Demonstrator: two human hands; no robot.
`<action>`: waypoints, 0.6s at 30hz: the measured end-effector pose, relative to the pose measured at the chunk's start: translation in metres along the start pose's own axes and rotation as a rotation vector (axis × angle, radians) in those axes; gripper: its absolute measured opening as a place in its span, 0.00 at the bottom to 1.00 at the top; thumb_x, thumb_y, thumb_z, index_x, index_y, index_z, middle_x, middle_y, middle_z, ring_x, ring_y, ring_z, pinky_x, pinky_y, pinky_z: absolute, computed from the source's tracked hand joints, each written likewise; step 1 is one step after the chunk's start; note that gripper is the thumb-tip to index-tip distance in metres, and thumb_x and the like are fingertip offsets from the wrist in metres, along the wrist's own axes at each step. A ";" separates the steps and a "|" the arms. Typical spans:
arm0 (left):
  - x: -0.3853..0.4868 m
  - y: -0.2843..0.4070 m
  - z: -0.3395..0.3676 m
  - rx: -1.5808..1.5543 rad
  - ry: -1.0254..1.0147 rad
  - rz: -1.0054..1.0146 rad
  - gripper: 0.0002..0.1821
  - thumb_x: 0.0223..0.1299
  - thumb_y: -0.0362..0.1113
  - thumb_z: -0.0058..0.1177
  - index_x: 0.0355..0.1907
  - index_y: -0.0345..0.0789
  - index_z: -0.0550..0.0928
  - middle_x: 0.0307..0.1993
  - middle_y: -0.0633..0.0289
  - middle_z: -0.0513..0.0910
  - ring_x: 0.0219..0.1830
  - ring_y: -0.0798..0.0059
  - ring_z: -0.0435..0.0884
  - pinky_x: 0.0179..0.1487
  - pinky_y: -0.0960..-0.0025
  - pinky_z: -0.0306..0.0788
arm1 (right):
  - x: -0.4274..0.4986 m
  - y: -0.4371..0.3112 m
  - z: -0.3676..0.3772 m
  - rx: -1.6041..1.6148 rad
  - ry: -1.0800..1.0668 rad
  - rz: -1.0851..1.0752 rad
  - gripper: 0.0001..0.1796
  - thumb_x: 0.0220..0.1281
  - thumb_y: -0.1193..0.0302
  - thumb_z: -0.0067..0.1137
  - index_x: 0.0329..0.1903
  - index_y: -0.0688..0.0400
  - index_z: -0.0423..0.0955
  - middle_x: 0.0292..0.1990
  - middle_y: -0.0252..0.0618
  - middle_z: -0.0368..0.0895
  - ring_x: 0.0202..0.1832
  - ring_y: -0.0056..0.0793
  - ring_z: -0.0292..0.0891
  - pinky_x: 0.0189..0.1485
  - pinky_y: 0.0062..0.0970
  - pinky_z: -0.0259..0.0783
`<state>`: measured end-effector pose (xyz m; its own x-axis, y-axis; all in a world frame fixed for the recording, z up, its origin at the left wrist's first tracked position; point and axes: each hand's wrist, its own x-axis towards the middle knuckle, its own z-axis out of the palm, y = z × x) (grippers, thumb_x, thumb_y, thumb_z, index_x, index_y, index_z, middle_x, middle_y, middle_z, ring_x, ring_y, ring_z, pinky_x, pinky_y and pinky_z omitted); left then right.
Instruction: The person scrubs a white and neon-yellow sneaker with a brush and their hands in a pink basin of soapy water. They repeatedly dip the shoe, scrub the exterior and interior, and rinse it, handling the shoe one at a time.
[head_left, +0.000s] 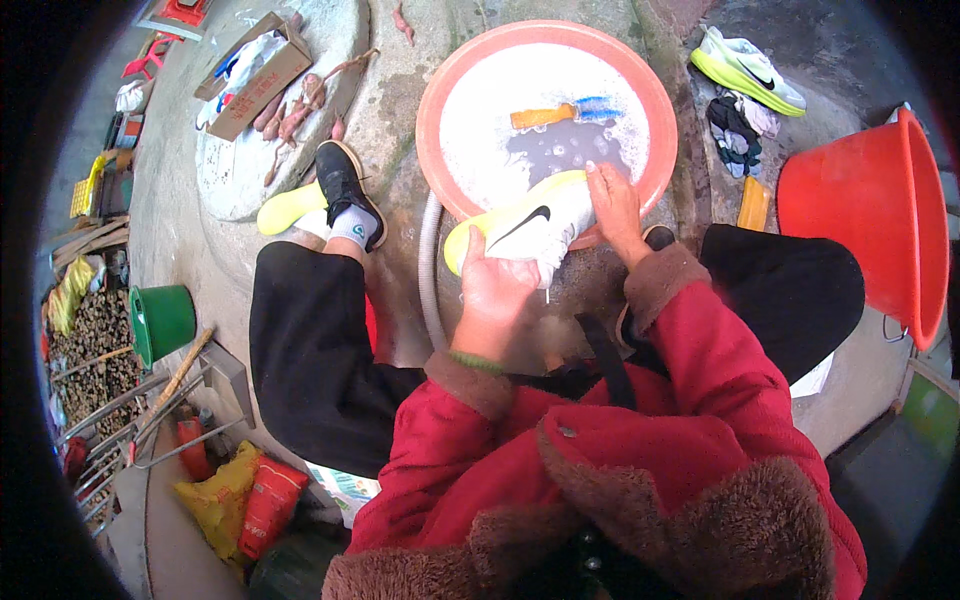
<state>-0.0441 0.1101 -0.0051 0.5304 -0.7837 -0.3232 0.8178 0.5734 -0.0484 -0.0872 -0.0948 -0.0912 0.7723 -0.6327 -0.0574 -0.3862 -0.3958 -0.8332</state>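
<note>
A white Nike running shoe (541, 214) with a yellow-green sole is held over the near rim of a round basin (430, 124) with an orange-pink rim. My left hand (495, 289) grips its near left end, thumb up along the side. At the other end, my right hand (615, 199) has hold of the shoe, fingers by the sole edge. The laces hang down between my hands. White suds cover most of the water in the basin, with a grey gap near the middle. A scrubbing brush (544, 116) with an orange handle and blue bristles floats there.
A second matching shoe (746, 69) lies at upper right, above some dark cloths (735, 135) and a yellow-orange block (754, 204). A large red bucket (840, 184) stands right. A corrugated hose (429, 262) runs below the basin. Sweet potatoes (289, 120) lie beside a cardboard box (259, 90).
</note>
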 end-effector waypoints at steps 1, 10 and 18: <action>0.000 0.003 0.004 0.010 0.008 -0.022 0.36 0.73 0.56 0.37 0.69 0.26 0.62 0.68 0.49 0.69 0.70 0.56 0.67 0.74 0.52 0.57 | 0.001 -0.001 -0.001 -0.050 0.049 -0.028 0.21 0.72 0.59 0.42 0.43 0.62 0.79 0.39 0.58 0.81 0.45 0.57 0.77 0.51 0.50 0.69; -0.002 0.011 0.006 0.595 0.156 0.001 0.30 0.60 0.35 0.48 0.64 0.21 0.68 0.62 0.45 0.74 0.63 0.57 0.75 0.66 0.58 0.69 | 0.023 -0.030 -0.032 -0.255 0.036 0.162 0.29 0.72 0.53 0.39 0.36 0.64 0.82 0.36 0.63 0.82 0.43 0.64 0.78 0.48 0.55 0.70; 0.031 -0.017 -0.085 0.374 0.273 -0.118 0.22 0.75 0.40 0.43 0.63 0.29 0.71 0.54 0.55 0.81 0.53 0.67 0.80 0.58 0.65 0.75 | -0.004 -0.036 -0.005 -0.422 -0.192 -0.043 0.22 0.69 0.57 0.47 0.48 0.63 0.80 0.50 0.58 0.80 0.55 0.54 0.76 0.57 0.47 0.68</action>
<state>-0.0606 0.0965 -0.0946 0.3920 -0.7180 -0.5752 0.9197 0.3198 0.2276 -0.0792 -0.0814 -0.0586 0.8562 -0.4908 -0.1611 -0.4922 -0.6804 -0.5430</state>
